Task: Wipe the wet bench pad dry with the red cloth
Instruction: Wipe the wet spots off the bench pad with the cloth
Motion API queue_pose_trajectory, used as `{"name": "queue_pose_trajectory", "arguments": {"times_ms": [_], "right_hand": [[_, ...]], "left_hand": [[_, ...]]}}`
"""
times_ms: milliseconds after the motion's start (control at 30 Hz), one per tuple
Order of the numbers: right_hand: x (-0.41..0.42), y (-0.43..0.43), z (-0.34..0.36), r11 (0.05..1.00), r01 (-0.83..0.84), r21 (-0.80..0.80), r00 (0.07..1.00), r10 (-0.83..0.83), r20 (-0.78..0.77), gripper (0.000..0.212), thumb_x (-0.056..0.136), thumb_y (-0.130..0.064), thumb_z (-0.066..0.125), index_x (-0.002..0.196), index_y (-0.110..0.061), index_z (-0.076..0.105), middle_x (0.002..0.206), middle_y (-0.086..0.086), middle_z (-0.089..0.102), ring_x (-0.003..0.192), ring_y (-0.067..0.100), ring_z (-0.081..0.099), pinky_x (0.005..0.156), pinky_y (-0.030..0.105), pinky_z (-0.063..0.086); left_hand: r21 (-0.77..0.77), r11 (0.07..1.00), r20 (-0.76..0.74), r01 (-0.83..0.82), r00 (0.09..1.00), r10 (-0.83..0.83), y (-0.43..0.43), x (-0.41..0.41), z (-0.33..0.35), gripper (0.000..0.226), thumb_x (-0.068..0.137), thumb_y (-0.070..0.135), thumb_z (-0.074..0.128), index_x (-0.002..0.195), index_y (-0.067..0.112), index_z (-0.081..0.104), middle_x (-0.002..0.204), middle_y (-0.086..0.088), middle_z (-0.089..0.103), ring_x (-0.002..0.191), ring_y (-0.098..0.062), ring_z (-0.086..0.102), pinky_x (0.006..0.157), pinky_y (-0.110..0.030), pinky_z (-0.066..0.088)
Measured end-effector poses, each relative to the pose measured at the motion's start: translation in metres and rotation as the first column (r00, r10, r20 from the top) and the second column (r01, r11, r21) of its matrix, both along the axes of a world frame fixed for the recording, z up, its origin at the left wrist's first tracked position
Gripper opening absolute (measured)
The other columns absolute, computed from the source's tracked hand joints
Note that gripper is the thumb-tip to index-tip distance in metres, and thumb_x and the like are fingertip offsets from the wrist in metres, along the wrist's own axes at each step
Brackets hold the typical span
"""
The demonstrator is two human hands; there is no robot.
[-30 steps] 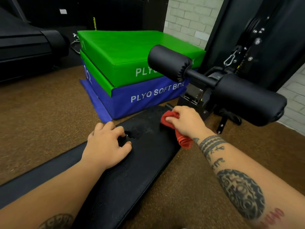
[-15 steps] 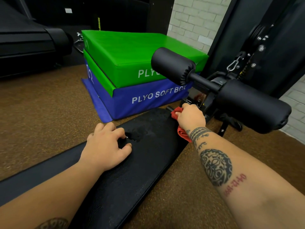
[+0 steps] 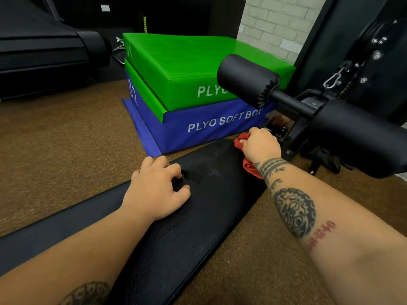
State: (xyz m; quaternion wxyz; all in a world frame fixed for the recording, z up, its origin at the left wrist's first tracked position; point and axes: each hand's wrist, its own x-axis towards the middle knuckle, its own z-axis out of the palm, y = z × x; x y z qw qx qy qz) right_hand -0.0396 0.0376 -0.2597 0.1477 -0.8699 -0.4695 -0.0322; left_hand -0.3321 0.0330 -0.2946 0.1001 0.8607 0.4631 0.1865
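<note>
The black bench pad (image 3: pixel 198 227) runs diagonally from the lower left to the upper right. A wet patch (image 3: pixel 207 170) shows on it near the far end. My right hand (image 3: pixel 261 145) presses the red cloth (image 3: pixel 241 140) onto the far end of the pad, and a fold of the cloth (image 3: pixel 252 169) hangs under my wrist at the pad's right edge. My left hand (image 3: pixel 157 189) rests on the pad's middle with fingers curled, right beside the wet patch, and holds nothing.
A black foam roller bar (image 3: pixel 308 111) juts over the pad's far end, just above my right hand. Stacked green (image 3: pixel 187 62) and blue (image 3: pixel 211 128) plyo soft boxes sit behind the pad. A machine frame (image 3: pixel 363 51) stands at the right. Brown floor (image 3: pixel 55 139) lies on both sides.
My right hand has slid the red cloth farther along the pad toward its far end, under the roller bar. My left hand has stayed in place.
</note>
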Motion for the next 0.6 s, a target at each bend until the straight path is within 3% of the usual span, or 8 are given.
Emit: {"name": "queue_pose_trajectory", "arguments": {"times_ms": [133,233,433,600], "right_hand": [[-0.007,0.015,0.011,0.994,-0.098,0.055,0.994,0.100,-0.042,0.028,0.086,-0.045,0.062,0.096,-0.019,0.060,0.108,0.015,0.064,0.101,0.039,0.062,0.082,0.040,0.048],[-0.018,0.019,0.008,0.976,-0.214,-0.034,0.975,0.212,-0.064,0.031,0.081,-0.053,0.067,0.086,-0.024,0.060,0.100,0.009,0.070,0.098,0.034,0.063,0.076,0.035,0.044],[-0.014,0.036,0.004,0.999,-0.038,-0.002,0.997,0.038,-0.068,0.026,0.079,-0.042,0.068,0.090,-0.019,0.064,0.104,0.011,0.069,0.098,0.036,0.064,0.077,0.037,0.048],[-0.009,0.046,0.018,0.999,0.052,0.000,0.996,-0.051,-0.071,0.035,0.077,-0.035,0.072,0.102,-0.012,0.066,0.109,0.014,0.069,0.101,0.037,0.064,0.078,0.036,0.049]], "left_hand": [[0.001,1.000,-0.006,-0.001,1.000,0.001,0.000,0.000,0.001,0.039,0.075,0.066,0.049,0.097,0.036,0.060,0.090,0.012,0.039,0.093,-0.011,0.026,0.080,-0.040,0.043],[-0.001,1.000,-0.018,0.002,1.000,-0.002,0.000,0.000,0.002,0.040,0.075,0.068,0.046,0.097,0.037,0.057,0.092,0.013,0.042,0.094,-0.013,0.031,0.079,-0.040,0.044],[-0.012,1.000,-0.021,0.001,1.000,-0.001,-0.001,-0.001,0.002,0.041,0.074,0.069,0.045,0.098,0.038,0.058,0.093,0.015,0.043,0.098,-0.014,0.036,0.083,-0.041,0.045],[-0.013,1.000,-0.022,-0.002,1.000,0.002,0.000,0.000,0.003,0.040,0.074,0.069,0.046,0.096,0.038,0.058,0.094,0.014,0.044,0.097,-0.014,0.037,0.081,-0.041,0.045]]}}
